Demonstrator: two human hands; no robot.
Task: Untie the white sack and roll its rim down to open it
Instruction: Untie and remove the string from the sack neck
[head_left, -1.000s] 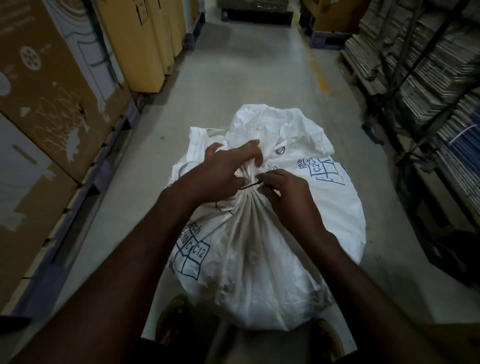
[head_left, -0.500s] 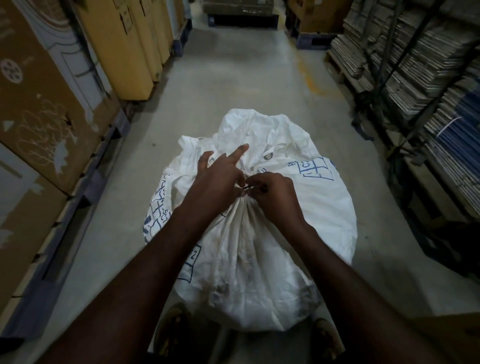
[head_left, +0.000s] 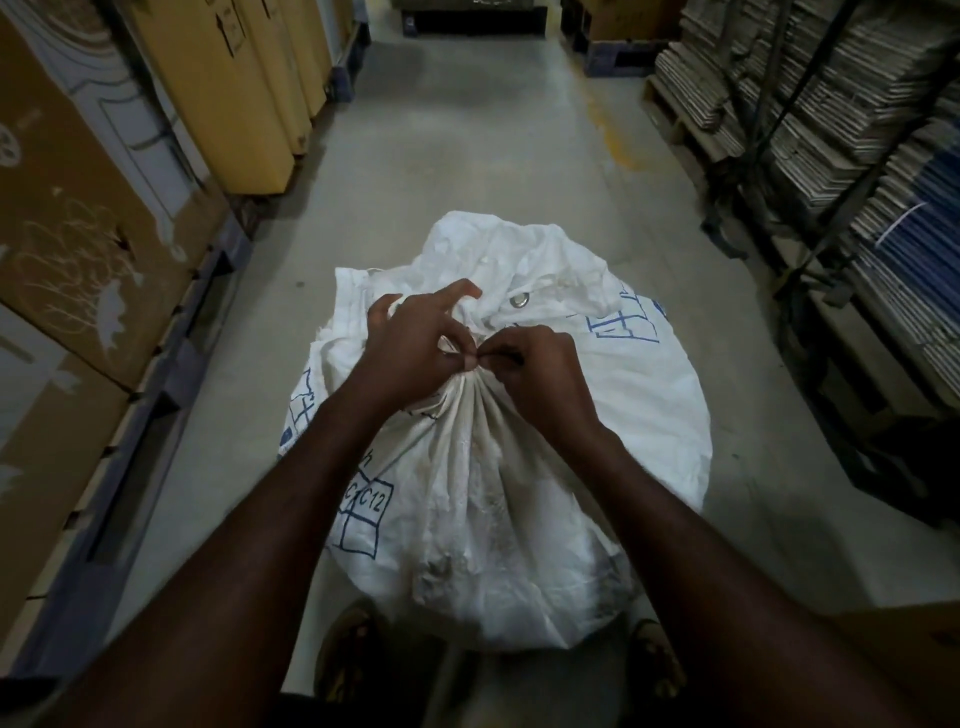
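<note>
A full white sack (head_left: 498, 499) with blue markings stands on the concrete floor in front of me, its neck gathered tight at the top. Loose rim cloth with a metal eyelet (head_left: 519, 300) flops away behind the neck. My left hand (head_left: 415, 348) and my right hand (head_left: 540, 374) meet at the gathered neck (head_left: 470, 364). Thumb and fingertip of each hand pinch at the tie there. The tie itself is mostly hidden by my fingers. My left index finger points up past the neck.
Tall cardboard boxes on blue pallets (head_left: 171, 364) line the left side of the aisle. Racks of stacked flat cardboard (head_left: 857, 156) line the right. The concrete aisle (head_left: 478, 145) runs ahead. My feet in sandals (head_left: 348, 654) stand at the sack's base.
Both hands stay at the sack's neck. My left hand has shifted from gripping the bunched cloth to pinching at the tie beside my right fingers. The dark string end seen earlier is now hidden.
</note>
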